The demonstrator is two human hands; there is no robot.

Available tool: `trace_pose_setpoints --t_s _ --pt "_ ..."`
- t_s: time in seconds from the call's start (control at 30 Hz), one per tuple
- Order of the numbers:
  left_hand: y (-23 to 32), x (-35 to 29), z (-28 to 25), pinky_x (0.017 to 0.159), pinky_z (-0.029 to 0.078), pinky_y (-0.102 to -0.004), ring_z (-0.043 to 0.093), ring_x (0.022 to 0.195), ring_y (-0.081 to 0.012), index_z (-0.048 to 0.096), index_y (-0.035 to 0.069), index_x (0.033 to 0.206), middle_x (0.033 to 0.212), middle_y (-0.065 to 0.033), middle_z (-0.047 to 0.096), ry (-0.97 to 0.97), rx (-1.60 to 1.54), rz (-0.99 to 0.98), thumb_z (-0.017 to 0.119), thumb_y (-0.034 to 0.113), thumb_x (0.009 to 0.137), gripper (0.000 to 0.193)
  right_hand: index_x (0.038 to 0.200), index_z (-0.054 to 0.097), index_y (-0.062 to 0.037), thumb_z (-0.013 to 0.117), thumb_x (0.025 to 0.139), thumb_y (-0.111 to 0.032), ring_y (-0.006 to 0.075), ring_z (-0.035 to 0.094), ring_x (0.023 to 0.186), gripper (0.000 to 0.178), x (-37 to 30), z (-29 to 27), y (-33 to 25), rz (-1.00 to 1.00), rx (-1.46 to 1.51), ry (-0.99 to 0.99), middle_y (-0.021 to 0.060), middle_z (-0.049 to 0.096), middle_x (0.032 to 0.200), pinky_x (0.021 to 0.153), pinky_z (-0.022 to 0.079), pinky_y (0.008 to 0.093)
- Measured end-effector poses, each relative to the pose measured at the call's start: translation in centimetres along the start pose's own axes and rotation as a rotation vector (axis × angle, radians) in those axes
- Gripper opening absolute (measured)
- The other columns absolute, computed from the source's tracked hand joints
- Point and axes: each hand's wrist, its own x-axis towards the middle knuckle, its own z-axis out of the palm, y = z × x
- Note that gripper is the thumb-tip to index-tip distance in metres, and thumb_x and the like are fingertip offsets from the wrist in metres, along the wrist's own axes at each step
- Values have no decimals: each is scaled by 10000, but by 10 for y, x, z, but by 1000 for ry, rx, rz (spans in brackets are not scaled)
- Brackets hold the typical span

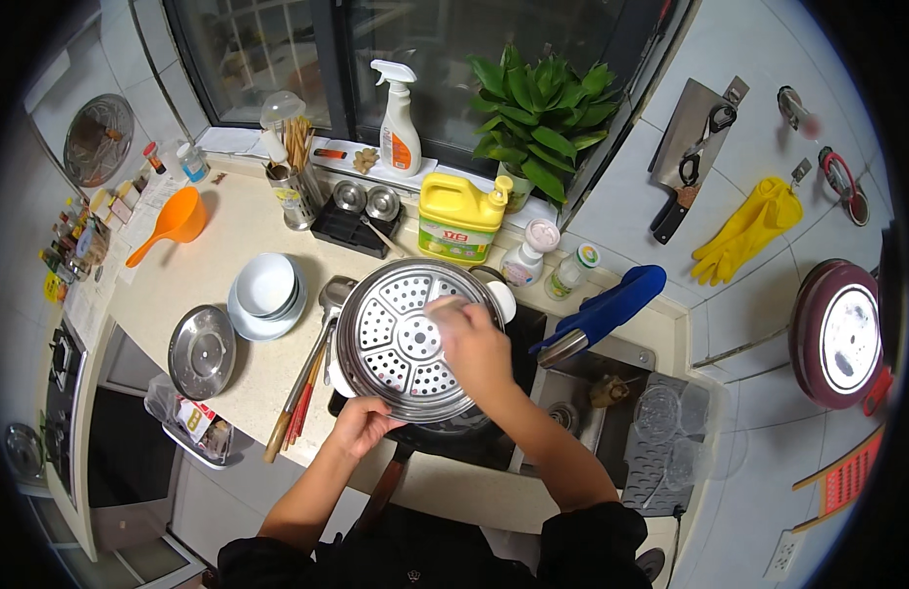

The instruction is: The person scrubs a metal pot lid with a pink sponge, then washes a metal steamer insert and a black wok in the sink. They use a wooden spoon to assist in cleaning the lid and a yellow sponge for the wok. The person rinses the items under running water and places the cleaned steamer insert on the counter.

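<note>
A round metal steamer tray (379, 334) with punched holes in wedge-shaped sections sits in front of me, with a white handle on either side. My left hand (363, 427) grips its near-left rim, thumb on top. Over the right part of the perforated surface is my right hand (471, 344), its fingers bent and smeared by motion. Something pale brownish shows at those fingertips, too blurred to name. Beneath the tray lies a dark pan, mostly hidden, whose brown handle (384, 486) points toward me.
To the left are a ladle with a wooden handle (283, 432), stacked white bowls (266, 283), a metal bowl (201, 350) and an orange dipper (183, 216). Behind stand a yellow jug (461, 218) and a spray bottle (400, 123). A sink (587, 432) is at right, with a blue cloth item (616, 304) beside it.
</note>
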Motion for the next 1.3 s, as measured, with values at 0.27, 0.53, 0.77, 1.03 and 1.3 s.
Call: trace_pose_setpoints --t_s 0.27,0.53,0.77,1.03,1.3 --pt "-3 7 -8 877 491 -489 572 1015 -355 470 -112 1116 1086 -225 569 -3 -21 70 429 -94 657 461 964 568 -103 547 773 -111 241 604 615 192 -3 25 13 -75 -251 -176 108 526 893 538 504 330" --pt "-5 5 -7 893 479 -495 578 1007 -346 459 -123 1123 1103 -218 564 -6 -44 44 427 -97 652 473 854 626 -149 617 681 -118 247 597 663 175 -23 28 -9 -294 -49 -369 79 517 852 604 488 369" --pt "-2 4 -30 856 507 -482 599 965 -359 463 -125 1122 1067 -230 584 27 -17 16 445 -88 637 486 942 597 -142 579 737 -100 244 611 647 211 1 17 18 -142 -299 -214 93 532 906 557 517 346" --pt "-3 6 -31 844 508 -487 596 959 -362 477 -130 1097 1049 -233 586 41 -29 55 446 -83 640 460 907 610 -146 608 731 -112 262 615 731 179 -30 21 4 -198 -73 -388 83 551 900 641 515 378" --pt "5 0 -19 889 480 -504 572 1012 -368 452 -117 1147 1099 -241 564 -15 -20 -24 451 -78 636 513 1086 568 -56 570 744 15 317 623 693 350 2 5 -2 248 609 -112 160 616 892 638 527 339"
